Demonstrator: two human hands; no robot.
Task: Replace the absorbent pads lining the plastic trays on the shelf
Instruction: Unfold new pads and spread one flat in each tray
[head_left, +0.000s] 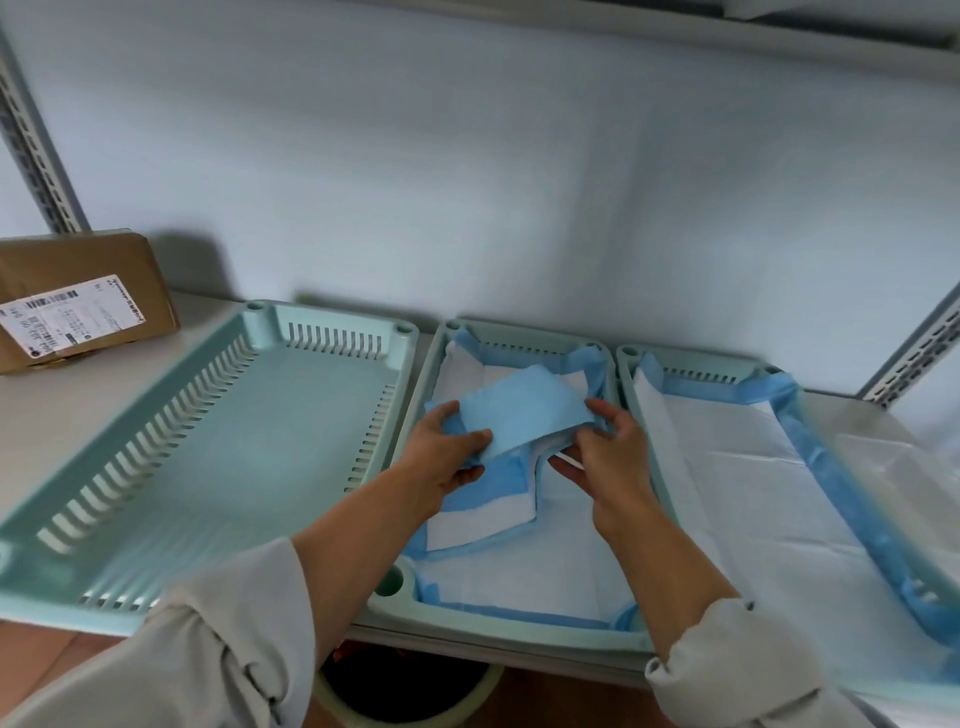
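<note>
Three pale green plastic trays stand side by side on the shelf. The left tray (332, 332) is bare, with no pad. The middle tray (498, 636) is lined with a blue and white pad (524, 582). Over it I hold a folded blue and white absorbent pad (524, 410). My left hand (447, 452) grips its left end. My right hand (608, 447) grips its right end. The folded pad's lower layers hang down onto the lining. The right tray (631, 374) is lined with a flat pad (753, 483) with a blue border.
A brown cardboard box (78, 296) with a label sits at the back left of the shelf. Slotted metal uprights stand at both sides. A clear plastic sheet (893, 467) lies right of the trays. A dark bin (405, 686) is below the shelf's front edge.
</note>
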